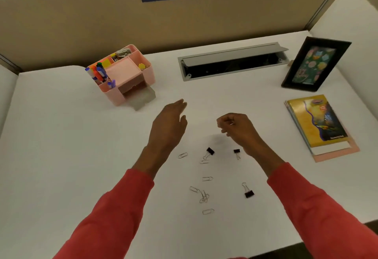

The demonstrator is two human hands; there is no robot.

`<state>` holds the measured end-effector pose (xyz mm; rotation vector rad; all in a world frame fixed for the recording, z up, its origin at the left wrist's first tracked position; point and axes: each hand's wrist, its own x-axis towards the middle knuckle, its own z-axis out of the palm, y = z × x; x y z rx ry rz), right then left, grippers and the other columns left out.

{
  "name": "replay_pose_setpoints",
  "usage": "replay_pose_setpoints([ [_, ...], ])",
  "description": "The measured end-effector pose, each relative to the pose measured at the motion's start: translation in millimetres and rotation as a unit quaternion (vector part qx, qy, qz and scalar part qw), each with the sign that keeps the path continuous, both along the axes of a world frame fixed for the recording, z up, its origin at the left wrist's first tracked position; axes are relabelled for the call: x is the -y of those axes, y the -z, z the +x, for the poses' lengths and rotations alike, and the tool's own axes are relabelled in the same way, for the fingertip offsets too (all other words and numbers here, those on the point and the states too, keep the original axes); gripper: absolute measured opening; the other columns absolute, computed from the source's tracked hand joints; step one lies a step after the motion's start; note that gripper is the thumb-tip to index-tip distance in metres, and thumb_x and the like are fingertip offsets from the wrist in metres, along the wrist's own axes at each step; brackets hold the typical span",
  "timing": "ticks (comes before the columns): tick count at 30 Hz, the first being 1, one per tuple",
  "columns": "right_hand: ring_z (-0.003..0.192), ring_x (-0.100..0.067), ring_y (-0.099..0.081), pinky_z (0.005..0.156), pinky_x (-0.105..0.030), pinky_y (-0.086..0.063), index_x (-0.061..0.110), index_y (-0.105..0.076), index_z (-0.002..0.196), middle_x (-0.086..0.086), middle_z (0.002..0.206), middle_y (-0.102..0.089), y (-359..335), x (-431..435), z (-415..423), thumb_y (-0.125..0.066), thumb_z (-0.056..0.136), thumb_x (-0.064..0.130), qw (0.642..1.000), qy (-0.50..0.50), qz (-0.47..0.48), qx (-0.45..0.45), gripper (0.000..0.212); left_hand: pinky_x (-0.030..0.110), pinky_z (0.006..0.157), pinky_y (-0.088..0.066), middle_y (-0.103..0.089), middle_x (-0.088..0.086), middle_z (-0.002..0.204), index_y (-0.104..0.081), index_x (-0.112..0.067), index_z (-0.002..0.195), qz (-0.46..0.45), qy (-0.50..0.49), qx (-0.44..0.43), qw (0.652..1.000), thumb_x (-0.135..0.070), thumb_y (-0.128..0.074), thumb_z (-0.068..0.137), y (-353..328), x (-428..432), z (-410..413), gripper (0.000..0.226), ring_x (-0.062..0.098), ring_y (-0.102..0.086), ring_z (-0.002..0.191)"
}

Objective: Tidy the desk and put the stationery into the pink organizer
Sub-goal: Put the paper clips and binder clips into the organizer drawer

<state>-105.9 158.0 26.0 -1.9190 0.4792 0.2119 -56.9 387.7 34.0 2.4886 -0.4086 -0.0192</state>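
Right now my left hand [169, 123] hovers open, fingers straight, right of the pink organizer [116, 97]; my right hand [237, 127] pinches a small shiny thing [231, 124]. 3 binder clips [210, 151] and loose paper clips [207, 178] lie nearer me than the organizer.

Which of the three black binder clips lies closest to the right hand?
The upper-right binder clip, lying beside the right hand at the wrist. The left clip and the near clip lie farther off.
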Motion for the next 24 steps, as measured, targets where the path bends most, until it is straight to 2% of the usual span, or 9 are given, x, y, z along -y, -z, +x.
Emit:
replay_pose_setpoints([
  [3, 0.080, -0.004, -0.067, 0.072, -0.018, -0.051, 0.019, -0.076, 0.094, 0.009, 0.092, -0.074, 15, 29, -30, -0.070, 0.089, 0.019, 0.993, -0.005, -0.113, 0.023, 0.008, 0.026, 0.113, -0.034, -0.051, -0.003, 0.147, -0.053, -0.022, 0.142, -0.020, 0.037, -0.049, 0.998, -0.024, -0.057, 0.097, 25, 25, -39, 0.045, 0.012, -0.045, 0.136],
  [6, 0.077, -0.010, -0.063, 0.078, -0.032, -0.055, 0.023, -0.072, 0.097, 0.004, 0.098, -0.070, 43, 49, -56, -0.074, 0.087, 0.019, 0.979, -0.041, -0.200, 0.013, 0.011, 0.025, 0.108, -0.035, -0.055, 0.001, 0.141, -0.056, -0.019, 0.139, -0.016, 0.062, -0.078, 0.995, -0.025, -0.060, 0.096, 46, 46, -69, 0.043, 0.016, -0.047, 0.132],
  [9, 0.090, -0.021, -0.062, 0.081, -0.037, -0.052, 0.021, -0.068, 0.110, 0.000, 0.104, -0.063, 64, 50, -79, -0.075, 0.086, 0.026, 0.966, -0.076, -0.248, 0.012, 0.025, 0.032, 0.100, -0.044, -0.058, 0.003, 0.133, -0.059, -0.016, 0.135, 0.013, 0.057, -0.100, 0.993, -0.024, -0.060, 0.096, 59, 61, -86, 0.040, 0.020, -0.049, 0.126],
  [12, 0.097, -0.021, -0.059, 0.084, -0.038, -0.051, 0.014, -0.064, 0.118, -0.004, 0.110, -0.059, 71, 39, -90, -0.071, 0.089, 0.019, 0.961, -0.088, -0.263, 0.022, 0.030, 0.034, 0.093, -0.048, -0.058, 0.002, 0.124, -0.061, -0.016, 0.133, 0.022, 0.035, -0.122, 0.992, -0.024, -0.062, 0.094, 68, 71, -92, 0.039, 0.020, -0.050, 0.120],
  [15, 0.090, -0.019, -0.058, 0.079, -0.038, -0.052, 0.015, -0.065, 0.103, -0.001, 0.103, -0.056, 75, 30, -91, -0.064, 0.089, 0.008, 0.953, -0.090, -0.285, 0.043, 0.016, 0.032, 0.086, -0.050, -0.055, 0.000, 0.118, -0.061, -0.016, 0.131, 0.039, 0.024, -0.128, 0.991, -0.021, -0.061, 0.093, 72, 79, -95, 0.038, 0.017, -0.050, 0.114],
  [17, 0.082, -0.017, -0.056, 0.073, -0.036, -0.052, 0.015, -0.062, 0.092, 0.001, 0.094, -0.053, 78, 27, -91, -0.060, 0.088, 0.004, 0.952, -0.080, -0.291, 0.044, 0.012, 0.037, 0.083, -0.052, -0.055, 0.002, 0.112, -0.065, -0.013, 0.124, 0.047, 0.013, -0.118, 0.992, -0.014, -0.059, 0.091, 73, 84, -97, 0.033, 0.019, -0.053, 0.107],
  [20, 0.074, -0.017, -0.055, 0.065, -0.036, -0.050, 0.017, -0.056, 0.084, 0.001, 0.085, -0.053, 77, 28, -85, -0.061, 0.087, 0.002, 0.952, -0.074, -0.292, 0.049, 0.016, 0.039, 0.076, -0.052, -0.057, 0.004, 0.102, -0.069, -0.008, 0.108, 0.057, -0.008, -0.102, 0.993, -0.004, -0.054, 0.087, 75, 89, -97, 0.026, 0.022, -0.054, 0.098],
  [24, 0.067, -0.015, -0.060, 0.062, -0.037, -0.054, 0.018, -0.056, 0.077, 0.004, 0.071, -0.061, 57, 20, -55, -0.068, 0.084, -0.001, 0.968, -0.046, -0.234, 0.079, 0.024, 0.034, 0.076, -0.053, -0.060, 0.002, 0.108, -0.070, -0.012, 0.111, 0.031, -0.032, -0.099, 0.994, -0.007, -0.056, 0.089, 76, 89, -93, 0.027, 0.020, -0.056, 0.100],
])
